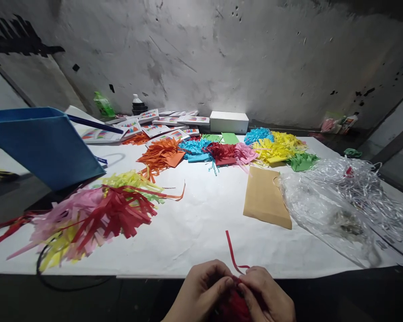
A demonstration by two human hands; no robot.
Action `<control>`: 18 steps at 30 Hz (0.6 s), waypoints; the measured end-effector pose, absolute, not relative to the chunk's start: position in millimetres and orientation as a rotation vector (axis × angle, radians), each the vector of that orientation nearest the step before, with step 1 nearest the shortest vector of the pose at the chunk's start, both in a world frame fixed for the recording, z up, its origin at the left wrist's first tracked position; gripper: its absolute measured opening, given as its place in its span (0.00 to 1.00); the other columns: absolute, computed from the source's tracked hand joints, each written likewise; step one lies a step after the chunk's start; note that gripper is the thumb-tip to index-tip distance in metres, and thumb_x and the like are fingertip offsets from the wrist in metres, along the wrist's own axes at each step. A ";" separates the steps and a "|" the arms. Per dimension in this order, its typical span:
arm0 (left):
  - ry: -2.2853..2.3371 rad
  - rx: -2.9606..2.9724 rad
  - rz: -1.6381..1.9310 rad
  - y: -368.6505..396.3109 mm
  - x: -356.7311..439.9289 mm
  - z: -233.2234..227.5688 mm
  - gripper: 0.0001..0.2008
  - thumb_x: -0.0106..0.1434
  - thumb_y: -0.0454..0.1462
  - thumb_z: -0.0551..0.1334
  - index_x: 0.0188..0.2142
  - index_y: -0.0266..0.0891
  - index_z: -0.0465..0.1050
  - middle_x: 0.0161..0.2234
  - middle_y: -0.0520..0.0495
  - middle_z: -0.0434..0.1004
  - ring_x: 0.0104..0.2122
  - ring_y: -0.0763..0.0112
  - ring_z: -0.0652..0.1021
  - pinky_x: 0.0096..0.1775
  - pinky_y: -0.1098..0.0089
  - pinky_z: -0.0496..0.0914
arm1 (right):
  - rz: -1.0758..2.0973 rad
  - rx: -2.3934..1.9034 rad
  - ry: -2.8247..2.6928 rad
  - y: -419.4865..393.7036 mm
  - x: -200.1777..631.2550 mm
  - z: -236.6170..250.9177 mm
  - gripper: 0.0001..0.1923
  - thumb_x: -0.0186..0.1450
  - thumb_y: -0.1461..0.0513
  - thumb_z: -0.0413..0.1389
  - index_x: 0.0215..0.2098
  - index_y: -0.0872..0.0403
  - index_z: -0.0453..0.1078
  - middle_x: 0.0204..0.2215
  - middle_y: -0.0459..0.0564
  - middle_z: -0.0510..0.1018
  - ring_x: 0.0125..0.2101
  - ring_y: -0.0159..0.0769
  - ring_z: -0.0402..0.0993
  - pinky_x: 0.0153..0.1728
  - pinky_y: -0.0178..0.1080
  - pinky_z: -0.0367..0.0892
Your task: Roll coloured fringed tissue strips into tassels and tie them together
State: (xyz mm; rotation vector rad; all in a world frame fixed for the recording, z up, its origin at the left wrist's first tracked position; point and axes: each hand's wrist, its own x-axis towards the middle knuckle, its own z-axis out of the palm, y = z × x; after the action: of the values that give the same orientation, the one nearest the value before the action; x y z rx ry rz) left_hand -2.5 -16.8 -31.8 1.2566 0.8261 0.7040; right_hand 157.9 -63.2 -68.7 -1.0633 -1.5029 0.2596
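Observation:
At the bottom edge, below the table's front, my left hand [201,290] and my right hand [270,295] are pressed together around a bundle of red fringed paper [233,308]. Fingers of both hands pinch its top. One thin red paper strip [231,252] sticks up from the bundle over the white sheet [201,223] that covers the table. Most of the bundle is hidden between my hands.
A heap of pink, red and yellow fringed paper [97,214] lies left. Orange, blue, red, yellow and green fringes [221,152] lie further back. A brown envelope [265,199], a clear bag of silvery shreds [342,205], a blue box [43,143] and a white box [229,121] surround them.

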 end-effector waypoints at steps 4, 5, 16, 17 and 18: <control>0.830 1.417 0.670 -13.7 -6.7 -24.3 0.16 0.67 0.47 0.60 0.33 0.35 0.75 0.26 0.49 0.76 0.25 0.73 0.72 0.28 0.75 0.66 | 0.233 -1.065 -1.545 -62.1 161.7 -67.1 0.08 0.69 0.67 0.53 0.40 0.50 0.73 0.28 0.47 0.78 0.31 0.34 0.77 0.35 0.35 0.74; 0.854 1.500 0.665 -12.9 -8.0 -21.9 0.15 0.68 0.45 0.59 0.32 0.36 0.75 0.26 0.49 0.76 0.25 0.73 0.72 0.29 0.75 0.66 | 0.210 -1.072 -1.570 -61.4 164.2 -64.8 0.08 0.69 0.67 0.53 0.40 0.50 0.73 0.28 0.46 0.79 0.31 0.34 0.77 0.36 0.35 0.74; 0.832 2.257 0.841 -10.5 -13.6 -24.0 0.08 0.61 0.27 0.56 0.31 0.40 0.69 0.26 0.51 0.75 0.25 0.73 0.72 0.28 0.77 0.65 | 0.088 -1.083 -1.932 -56.1 170.7 -52.0 0.12 0.67 0.71 0.52 0.45 0.52 0.69 0.30 0.44 0.80 0.30 0.32 0.78 0.50 0.43 0.73; 0.863 2.286 0.888 -10.3 -14.2 -26.6 0.09 0.60 0.26 0.56 0.31 0.40 0.69 0.26 0.51 0.74 0.24 0.73 0.72 0.28 0.77 0.64 | 0.088 -1.091 -1.940 -55.8 170.3 -52.6 0.11 0.67 0.72 0.52 0.43 0.52 0.68 0.29 0.44 0.80 0.29 0.31 0.78 0.51 0.44 0.73; 0.895 2.300 0.929 -10.0 -15.1 -29.0 0.09 0.59 0.26 0.56 0.31 0.40 0.69 0.25 0.51 0.73 0.24 0.74 0.72 0.28 0.77 0.64 | 0.084 -1.095 -1.960 -55.5 170.4 -53.1 0.10 0.67 0.72 0.52 0.42 0.52 0.68 0.29 0.43 0.79 0.28 0.30 0.77 0.51 0.44 0.72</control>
State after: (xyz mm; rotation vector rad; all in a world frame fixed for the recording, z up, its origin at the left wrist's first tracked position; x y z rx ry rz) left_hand -15.1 -10.0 -29.0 2.3002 0.8954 0.9293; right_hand 170.4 -55.5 -53.1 -1.0949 -1.9600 0.0836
